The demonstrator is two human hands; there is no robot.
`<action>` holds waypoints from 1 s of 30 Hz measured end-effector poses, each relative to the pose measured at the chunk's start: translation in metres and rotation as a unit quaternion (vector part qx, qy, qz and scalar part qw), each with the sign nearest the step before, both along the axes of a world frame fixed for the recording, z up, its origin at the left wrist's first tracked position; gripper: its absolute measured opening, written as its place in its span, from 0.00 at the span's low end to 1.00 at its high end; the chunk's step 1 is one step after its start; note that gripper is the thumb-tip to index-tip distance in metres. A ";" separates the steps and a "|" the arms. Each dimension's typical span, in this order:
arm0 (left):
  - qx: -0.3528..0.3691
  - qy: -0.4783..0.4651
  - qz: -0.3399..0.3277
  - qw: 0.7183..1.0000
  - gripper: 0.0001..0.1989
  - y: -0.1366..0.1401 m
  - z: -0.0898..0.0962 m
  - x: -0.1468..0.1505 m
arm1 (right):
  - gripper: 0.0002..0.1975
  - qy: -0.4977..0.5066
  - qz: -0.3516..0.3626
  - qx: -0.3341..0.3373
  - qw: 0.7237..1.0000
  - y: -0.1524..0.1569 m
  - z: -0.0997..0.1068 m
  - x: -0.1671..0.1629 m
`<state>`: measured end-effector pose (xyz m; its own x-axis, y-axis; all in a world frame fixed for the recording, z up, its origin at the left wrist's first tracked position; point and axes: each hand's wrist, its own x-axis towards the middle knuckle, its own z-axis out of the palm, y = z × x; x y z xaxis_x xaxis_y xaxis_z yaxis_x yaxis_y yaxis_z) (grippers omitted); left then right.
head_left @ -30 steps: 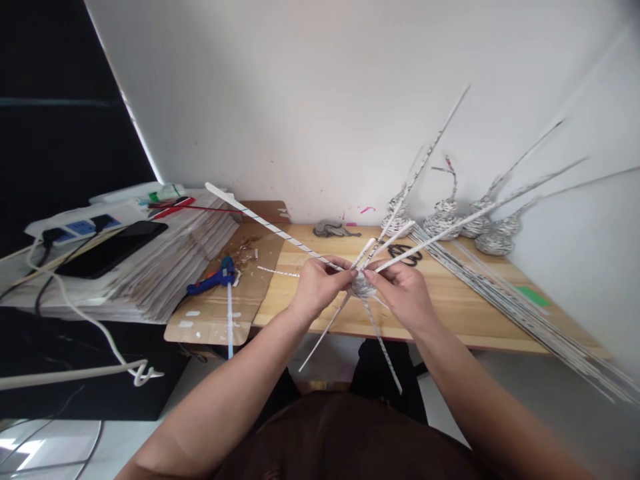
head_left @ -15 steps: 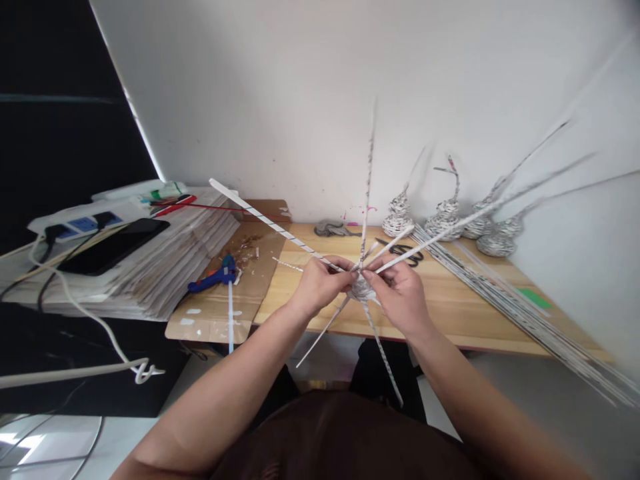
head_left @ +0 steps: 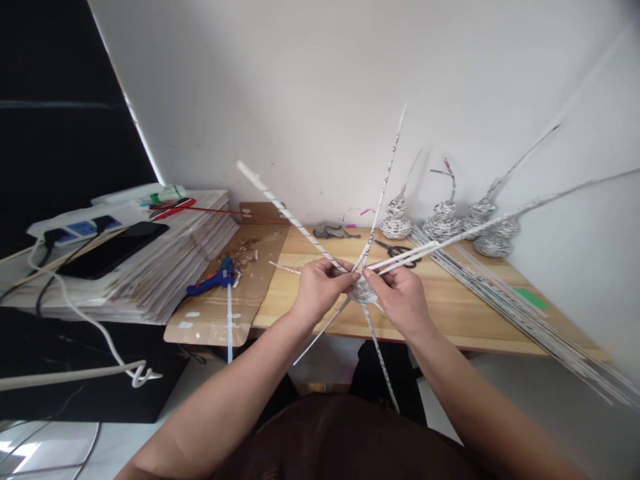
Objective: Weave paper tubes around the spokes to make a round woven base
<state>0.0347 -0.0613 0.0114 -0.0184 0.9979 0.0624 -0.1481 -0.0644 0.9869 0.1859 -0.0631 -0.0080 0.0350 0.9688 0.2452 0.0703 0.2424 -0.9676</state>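
Note:
Between my hands is a small woven paper base [head_left: 363, 291], with several rolled paper tubes sticking out around it. My left hand [head_left: 327, 281] pinches its left edge, and a white tube [head_left: 287, 215] slants up and left from behind those fingers. My right hand [head_left: 397, 288] pinches the right side, its thumb against the weave where a long paper tube [head_left: 470, 232] runs off to the upper right. A printed tube [head_left: 387, 175] rises between the hands, and others point down toward my lap. The fingers partly hide the weave.
Several woven paper gourds [head_left: 397, 219] stand along the wall. Black scissors [head_left: 400, 255] and a grey cloth [head_left: 335, 231] lie behind my hands. A bundle of paper tubes [head_left: 505, 313] lies at right. At left are a blue glue gun [head_left: 215, 280] on cardboard [head_left: 200, 327] and a paper stack [head_left: 195, 260] bearing a phone [head_left: 117, 249].
The upright printed tube has tilted to the right, and the white tube at left stands steeper. The tubes at right have drawn closer together. Both hands keep pinching the base.

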 end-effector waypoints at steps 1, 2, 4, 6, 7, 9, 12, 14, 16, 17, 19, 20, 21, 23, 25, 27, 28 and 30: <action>0.012 -0.002 0.014 1.000 0.12 -0.001 -0.002 0.002 | 0.14 -0.001 -0.009 -0.003 1.000 0.000 0.000 0.000; 0.025 0.003 0.024 0.999 0.11 -0.001 -0.003 0.003 | 0.14 0.000 -0.018 -0.007 1.000 0.000 0.001 -0.001; 0.056 0.027 0.039 0.997 0.10 -0.003 -0.006 0.005 | 0.14 0.012 -0.024 -0.012 1.000 0.002 0.000 -0.001; 0.090 0.061 0.052 0.993 0.08 -0.005 -0.007 0.006 | 0.13 0.043 -0.013 -0.022 0.999 0.004 -0.001 -0.002; 0.104 0.075 0.057 0.990 0.07 -0.006 -0.007 0.007 | 0.13 0.069 -0.003 -0.029 0.997 0.006 -0.001 -0.002; 0.122 0.086 0.070 0.986 0.05 -0.007 -0.008 0.008 | 0.13 0.126 0.019 -0.048 0.991 0.007 -0.001 -0.004; 0.121 0.076 0.091 0.986 0.04 -0.008 -0.011 0.010 | 0.13 0.160 0.027 -0.065 0.985 0.007 -0.001 -0.006; 0.107 0.053 0.098 0.988 0.06 -0.009 -0.013 0.012 | 0.13 0.155 0.017 -0.063 0.986 0.006 -0.001 -0.007; 0.097 0.025 0.090 0.991 0.07 -0.009 -0.015 0.013 | 0.13 0.162 0.013 -0.069 0.984 0.005 0.000 -0.008; 0.095 0.013 0.086 0.992 0.08 -0.008 -0.016 0.014 | 0.14 0.169 0.018 -0.076 0.983 0.005 0.000 -0.009; 0.097 0.005 0.083 0.992 0.08 -0.008 -0.018 0.014 | 0.14 0.178 0.034 -0.089 0.979 0.004 0.001 -0.010; 0.102 0.010 0.085 0.991 0.07 -0.008 -0.020 0.013 | 0.14 0.176 0.040 -0.090 0.979 0.004 0.001 -0.010; 0.111 0.024 0.088 0.990 0.07 -0.008 -0.021 0.012 | 0.14 0.171 0.041 -0.088 0.980 0.004 0.001 -0.011; 0.146 0.080 0.087 0.982 0.05 -0.008 -0.023 0.009 | 0.13 0.157 0.035 -0.079 0.984 0.005 0.000 -0.011; 0.198 0.149 0.077 0.966 0.04 -0.008 -0.024 0.005 | 0.12 0.151 0.025 -0.077 0.985 0.005 0.000 -0.011; 0.239 0.205 0.063 0.947 0.06 -0.008 -0.024 0.001 | 0.11 0.157 0.016 -0.083 0.984 0.005 0.001 -0.012; 0.252 0.225 0.060 0.939 0.07 -0.007 -0.024 0.000 | 0.11 0.162 0.012 -0.087 0.983 0.005 0.002 -0.012; 0.270 0.256 0.059 0.926 0.09 -0.007 -0.022 -0.002 | 0.11 0.168 0.011 -0.094 0.981 0.003 0.006 -0.012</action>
